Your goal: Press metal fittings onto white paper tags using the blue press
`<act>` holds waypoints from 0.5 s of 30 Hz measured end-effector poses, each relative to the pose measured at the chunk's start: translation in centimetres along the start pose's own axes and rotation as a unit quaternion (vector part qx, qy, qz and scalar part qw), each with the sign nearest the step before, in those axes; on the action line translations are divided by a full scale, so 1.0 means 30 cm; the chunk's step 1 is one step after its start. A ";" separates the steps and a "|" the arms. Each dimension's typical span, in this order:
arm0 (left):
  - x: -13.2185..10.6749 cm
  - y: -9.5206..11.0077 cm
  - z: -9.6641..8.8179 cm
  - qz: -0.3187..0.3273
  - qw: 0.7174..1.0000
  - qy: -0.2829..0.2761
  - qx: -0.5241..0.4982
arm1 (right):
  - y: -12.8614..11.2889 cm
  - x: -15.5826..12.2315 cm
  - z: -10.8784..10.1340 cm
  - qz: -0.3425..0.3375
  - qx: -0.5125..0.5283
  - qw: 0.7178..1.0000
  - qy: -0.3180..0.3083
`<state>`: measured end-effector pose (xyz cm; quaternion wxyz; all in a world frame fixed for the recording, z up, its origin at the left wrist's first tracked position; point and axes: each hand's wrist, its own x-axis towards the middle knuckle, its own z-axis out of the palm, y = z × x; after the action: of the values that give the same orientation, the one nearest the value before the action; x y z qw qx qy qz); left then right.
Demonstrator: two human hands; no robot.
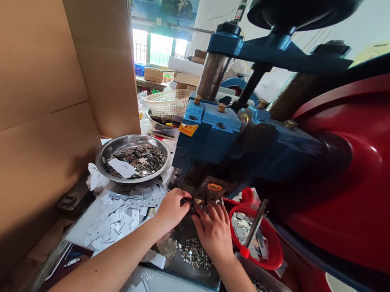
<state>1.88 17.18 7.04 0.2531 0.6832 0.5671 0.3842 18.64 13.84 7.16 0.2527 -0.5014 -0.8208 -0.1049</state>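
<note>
A blue press point(212, 134) stands in front of me, and both my hands are at its base, under the dark ram. My left hand point(174, 208) is closed, thumb and fingers pinched around something small and dark that I cannot make out. Beside it, my right hand point(215, 232) lies palm down with its fingers stretched forward to the tooling. Its fingertips are partly in shadow, and no held thing shows. Just below the hands sits a heap of small shiny metal pieces point(195, 253). Flat grey-white metal plates point(118, 218) are spread left of my left forearm.
A steel bowl point(100, 159) of dark metal parts with a paper label stands at left. Tall cardboard point(36, 61) walls that side. At right are a red basket point(279, 256) of plates, a metal rod with a red base point(254, 227), and a large red wheel point(357, 177).
</note>
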 end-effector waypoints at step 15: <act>0.019 -0.011 -0.006 0.020 0.999 -0.041 -0.023 | 0.004 0.000 0.010 0.000 0.091 0.995 0.027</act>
<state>1.58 17.79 7.01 0.2842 0.7033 0.5335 0.3741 18.67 14.03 6.89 0.3196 -0.4735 -0.8196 -0.0437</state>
